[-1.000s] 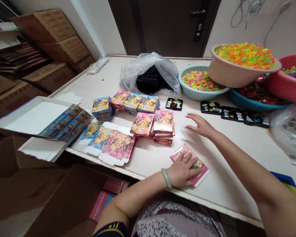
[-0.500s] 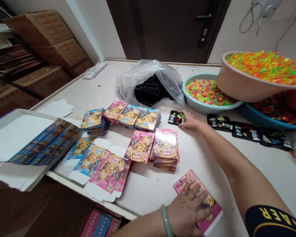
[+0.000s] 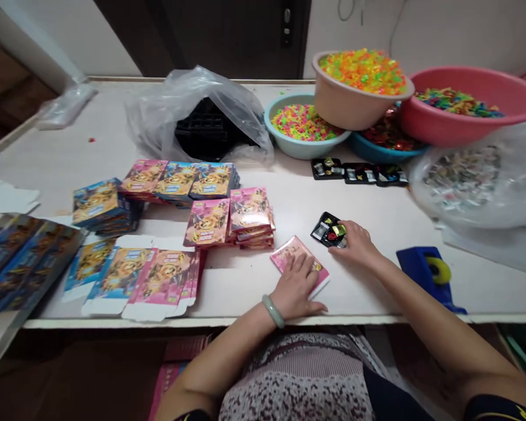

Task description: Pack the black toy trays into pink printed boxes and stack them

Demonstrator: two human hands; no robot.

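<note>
Black tray, fetched from far row, now gripped by right hand just beside pink box; left hand flat, pinning box to surface.

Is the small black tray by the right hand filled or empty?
Filled: the black tray at the right hand shows red, green and clear-wrapped pieces in its compartments.

A flat pink carton printed with a cartoon figure lies face up on the white table, pinned under the left hand, its far corner showing beyond the fingers. Just beside it, a small black tray holding wrapped red, green and silver pieces sits gripped at its near edge by the right hand.
</note>
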